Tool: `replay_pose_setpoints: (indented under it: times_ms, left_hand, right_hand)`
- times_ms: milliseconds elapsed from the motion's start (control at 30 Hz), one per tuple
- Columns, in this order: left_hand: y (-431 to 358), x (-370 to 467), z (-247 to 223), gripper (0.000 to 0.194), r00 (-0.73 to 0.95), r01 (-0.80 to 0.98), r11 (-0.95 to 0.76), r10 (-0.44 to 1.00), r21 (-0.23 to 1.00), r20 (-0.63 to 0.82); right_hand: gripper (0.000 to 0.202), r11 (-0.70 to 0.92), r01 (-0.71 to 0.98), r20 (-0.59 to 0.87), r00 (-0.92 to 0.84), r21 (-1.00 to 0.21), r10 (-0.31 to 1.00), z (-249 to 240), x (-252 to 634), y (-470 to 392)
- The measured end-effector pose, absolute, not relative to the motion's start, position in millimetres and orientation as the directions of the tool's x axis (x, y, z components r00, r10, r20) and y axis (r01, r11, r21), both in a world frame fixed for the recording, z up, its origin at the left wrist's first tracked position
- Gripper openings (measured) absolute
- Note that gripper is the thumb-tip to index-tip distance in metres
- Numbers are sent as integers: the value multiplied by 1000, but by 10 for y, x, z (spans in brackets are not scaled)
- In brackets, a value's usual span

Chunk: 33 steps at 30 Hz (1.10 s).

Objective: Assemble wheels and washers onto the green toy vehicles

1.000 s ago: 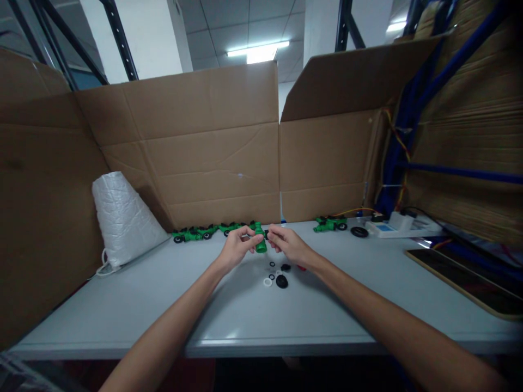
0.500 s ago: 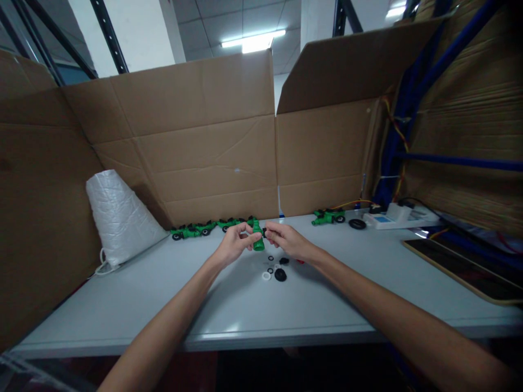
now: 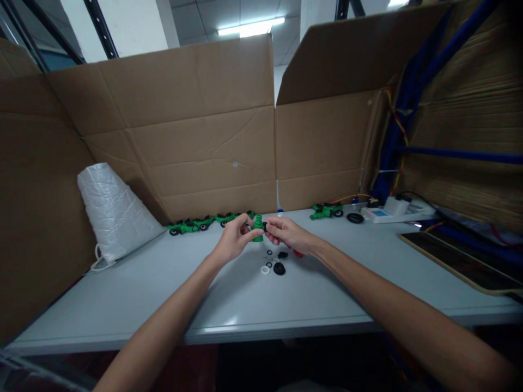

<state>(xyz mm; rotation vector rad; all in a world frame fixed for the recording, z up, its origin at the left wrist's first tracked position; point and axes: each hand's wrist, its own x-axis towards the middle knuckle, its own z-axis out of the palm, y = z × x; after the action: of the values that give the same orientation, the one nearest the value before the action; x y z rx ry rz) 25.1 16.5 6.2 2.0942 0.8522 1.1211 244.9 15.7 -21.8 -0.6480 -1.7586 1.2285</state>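
Observation:
Above the middle of the table, my left hand [image 3: 237,238] grips a green part [image 3: 258,224] between thumb and fingers. My right hand [image 3: 286,231] pinches a small black piece [image 3: 265,226] against the right side of the green part. Below the hands lie a round black cap [image 3: 279,269], a white ring [image 3: 265,270], small black rings [image 3: 269,252] and a small black piece [image 3: 283,255]. A red part [image 3: 298,253] lies under my right hand, partly hidden by it.
Green assemblies with black pieces stand at the back left [image 3: 190,225] and back right [image 3: 327,211]. A white wrapped bundle [image 3: 116,212] leans at the left. To the right are a black ring [image 3: 355,218], a power strip [image 3: 398,210] and a dark flat panel [image 3: 457,261].
The camera view has tilted down slightly. The green part is turned a little in my left hand, and more of the red part shows beneath my right hand.

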Motion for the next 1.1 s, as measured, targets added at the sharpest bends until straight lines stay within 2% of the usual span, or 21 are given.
replay_pose_setpoints:
  times_ms: [167,300,467,600,733,800,900,1000,1100]
  left_hand:
    - [82,258,154,32,465,312,-737,669,599,580]
    - [-44,296,217,27,518,331,-786,613,521,596]
    - [-118,307,245,20,588,346,-830,555,437,588]
    - [-77,269,262,22,539,379,-834,551,400,638]
    - [-40,255,275,28,499,413,-812,580,412,644]
    - [-17,250,272,32,472,402,-781,623,477,623]
    - [36,216,257,39,429,343,-685,723,642,542]
    - [88,163,247,42,447,273,-571,788,774,423]
    - [110,140,248,43,470,225,-498,808,837,355]
  right_hand:
    - [46,164,-229,266,-545,-960,795,-210,2463,138]
    - [41,-70,-244,107,-642,-967,760,-176,2578,112]
    - [44,-119,-208,54,-676,-971,735,-177,2622,121]
    - [45,47,-255,193,-586,-966,787,-178,2490,137]
    - [51,232,-187,297,-532,-955,793,-161,2405,148]
    - [53,333,-125,349,-508,-935,788,-147,2392,150]
    - [54,494,1,434,-475,-870,766,-130,2367,144]
    - [50,645,163,530,-439,-747,725,-123,2329,123]
    - [40,724,277,600,-416,-632,683,-111,2311,89]
